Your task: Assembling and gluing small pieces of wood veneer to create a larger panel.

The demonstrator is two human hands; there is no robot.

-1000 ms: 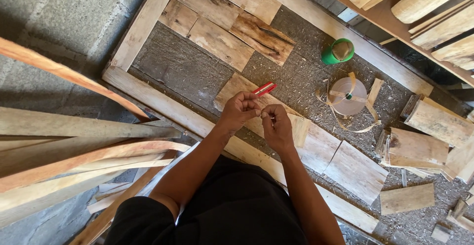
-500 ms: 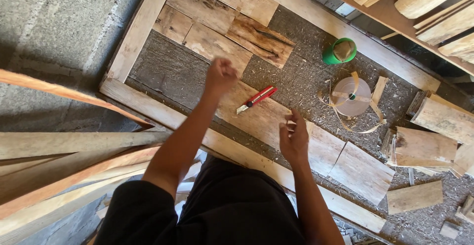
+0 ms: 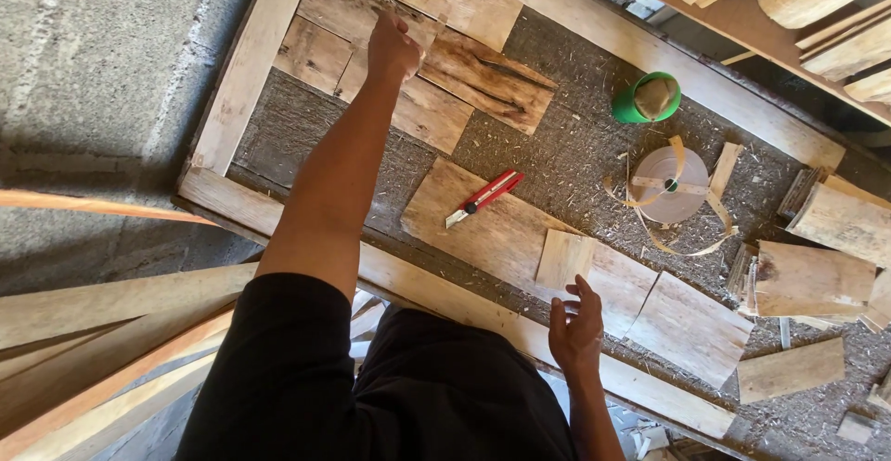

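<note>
Short black sleeve, black clothing below, bare forearms, bare hands (image 3: 575,326)

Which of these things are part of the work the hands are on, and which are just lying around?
In the work:
left hand, reaching to a dark wood piece
right hand, open above a pale wood panel
wooden frame

Lying about:
red utility knife
tape roll
green cup
loose planks
</note>
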